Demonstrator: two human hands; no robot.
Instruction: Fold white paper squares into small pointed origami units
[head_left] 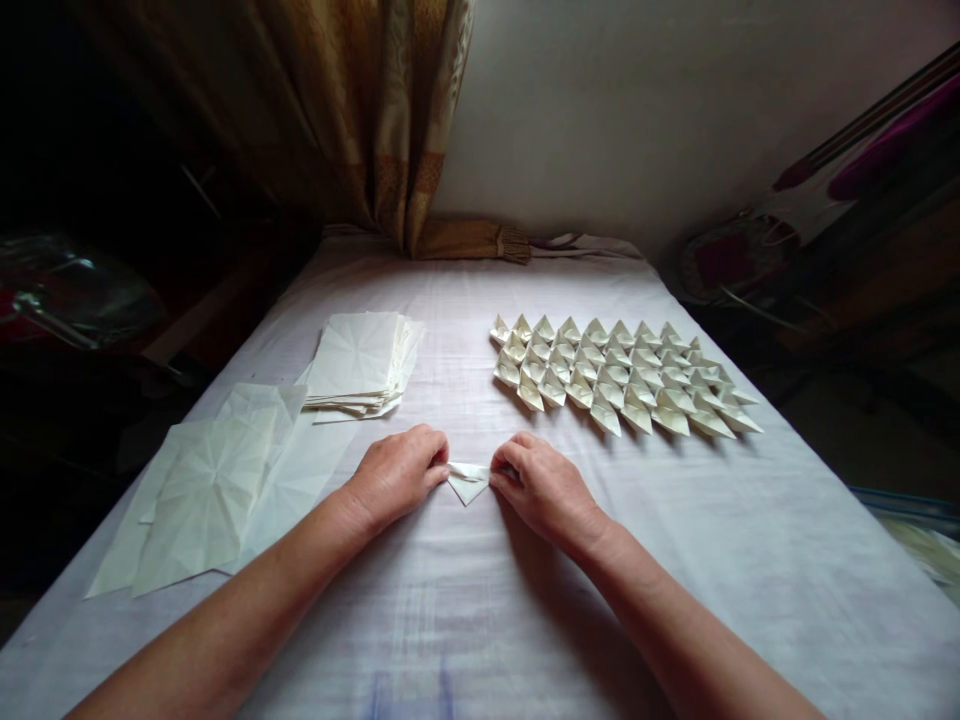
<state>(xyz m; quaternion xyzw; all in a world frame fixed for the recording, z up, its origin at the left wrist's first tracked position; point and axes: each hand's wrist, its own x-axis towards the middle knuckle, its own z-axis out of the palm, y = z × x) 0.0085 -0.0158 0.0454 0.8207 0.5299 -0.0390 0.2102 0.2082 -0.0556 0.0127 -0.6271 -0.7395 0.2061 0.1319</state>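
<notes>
A patterned gold curtain (409,120) is hanging beside a plain pale wall (600,110). Dim light is leaving both sides in shadow.

Bare cloth (459,370) lies open between paper stack (352,355) and folded boats (619,370).

The flat cloth over the table (465,620) is pale lilac-white with faint checks and blue-violet marks at its near edge, the creased square paper sheets (356,352) and the rows of small pointed folded-paper boats (619,360) are off-white, and the long draped fabric curtain (397,110) is golden brown with a leafy pattern and rust-coloured bands.
</notes>
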